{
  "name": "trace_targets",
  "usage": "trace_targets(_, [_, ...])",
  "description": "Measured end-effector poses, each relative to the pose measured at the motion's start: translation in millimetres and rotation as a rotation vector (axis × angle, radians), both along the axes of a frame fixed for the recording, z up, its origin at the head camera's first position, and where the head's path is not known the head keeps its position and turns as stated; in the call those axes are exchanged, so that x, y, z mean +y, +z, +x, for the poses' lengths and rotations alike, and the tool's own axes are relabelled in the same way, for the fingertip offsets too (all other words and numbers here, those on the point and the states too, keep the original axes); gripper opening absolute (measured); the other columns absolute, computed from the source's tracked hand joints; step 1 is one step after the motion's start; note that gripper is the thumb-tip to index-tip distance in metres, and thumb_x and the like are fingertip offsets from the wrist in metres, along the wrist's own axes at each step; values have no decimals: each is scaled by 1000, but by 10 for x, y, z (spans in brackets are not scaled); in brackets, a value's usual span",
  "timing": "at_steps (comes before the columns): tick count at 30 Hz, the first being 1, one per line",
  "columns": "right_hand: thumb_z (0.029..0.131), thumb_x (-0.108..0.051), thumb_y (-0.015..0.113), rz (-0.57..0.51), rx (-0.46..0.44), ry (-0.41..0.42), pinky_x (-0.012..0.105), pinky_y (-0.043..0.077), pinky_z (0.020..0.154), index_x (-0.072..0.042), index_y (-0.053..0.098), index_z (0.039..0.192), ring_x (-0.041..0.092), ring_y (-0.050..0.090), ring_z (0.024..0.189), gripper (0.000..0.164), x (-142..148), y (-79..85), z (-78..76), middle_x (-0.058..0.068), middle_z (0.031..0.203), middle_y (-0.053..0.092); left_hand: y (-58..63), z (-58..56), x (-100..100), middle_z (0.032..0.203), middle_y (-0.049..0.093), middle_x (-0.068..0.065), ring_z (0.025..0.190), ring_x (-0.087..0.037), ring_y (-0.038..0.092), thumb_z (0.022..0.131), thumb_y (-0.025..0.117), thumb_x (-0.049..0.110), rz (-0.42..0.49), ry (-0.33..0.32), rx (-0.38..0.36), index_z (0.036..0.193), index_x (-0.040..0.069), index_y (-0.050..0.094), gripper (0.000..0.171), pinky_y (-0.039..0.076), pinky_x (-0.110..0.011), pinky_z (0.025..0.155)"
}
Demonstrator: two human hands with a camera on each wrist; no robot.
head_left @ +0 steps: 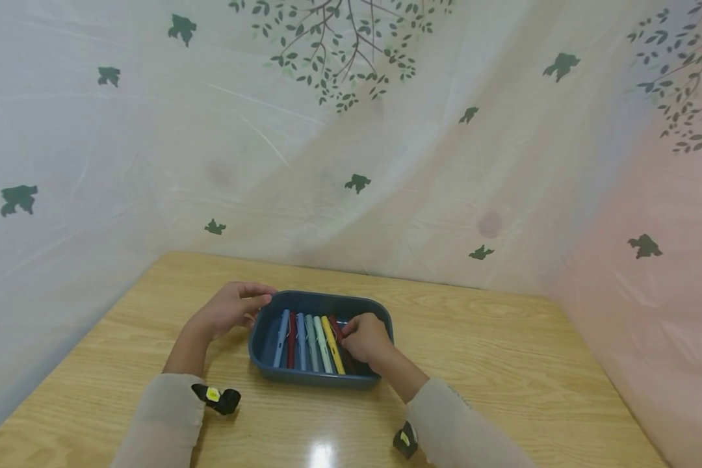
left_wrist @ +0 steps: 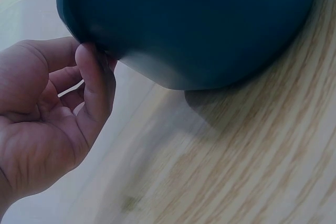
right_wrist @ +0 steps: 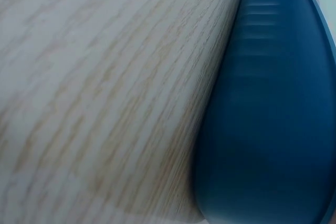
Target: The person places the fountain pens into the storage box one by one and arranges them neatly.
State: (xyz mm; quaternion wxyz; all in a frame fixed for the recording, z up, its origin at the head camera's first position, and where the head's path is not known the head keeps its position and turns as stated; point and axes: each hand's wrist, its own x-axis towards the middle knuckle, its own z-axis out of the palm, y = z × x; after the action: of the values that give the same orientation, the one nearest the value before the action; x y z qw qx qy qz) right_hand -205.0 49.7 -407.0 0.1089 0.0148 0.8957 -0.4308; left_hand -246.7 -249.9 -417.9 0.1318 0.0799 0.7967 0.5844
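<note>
A dark blue rounded tray (head_left: 304, 376) stands on the wooden table, with several capped pens lying side by side in it. From the left they run blue (head_left: 281, 339), dark red, blue, grey-green, mint (head_left: 322, 344) and yellow (head_left: 333, 346). Inside the right end, my right hand (head_left: 368, 337) pinches another dark red pen (head_left: 335, 327) beside the yellow one; part of that pen is hidden by the fingers. My left hand (head_left: 234, 308) holds the tray's far left corner between thumb and fingers. Its thumb meets the tray edge in the left wrist view.
Pale cloth with printed leaves and branches (head_left: 357, 52) hangs behind the wooden table (head_left: 491, 364) and along both sides. A small black camera (head_left: 219, 398) sits on the left wrist, another (head_left: 406, 440) on the right. The right wrist view shows the tray's outer wall (right_wrist: 268, 103).
</note>
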Motion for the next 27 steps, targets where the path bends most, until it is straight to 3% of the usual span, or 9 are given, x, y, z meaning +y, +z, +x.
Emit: trace_targets(27, [89,-1,75,-49,1,15,35,53,76,-1,70,98,22,61,87,10,12,-20,-39,9,95,66,-9,-5,-1,124,63,-16,94,-26,58,106,60,25,-12,2,11,137,4,63,38,57,-34,74])
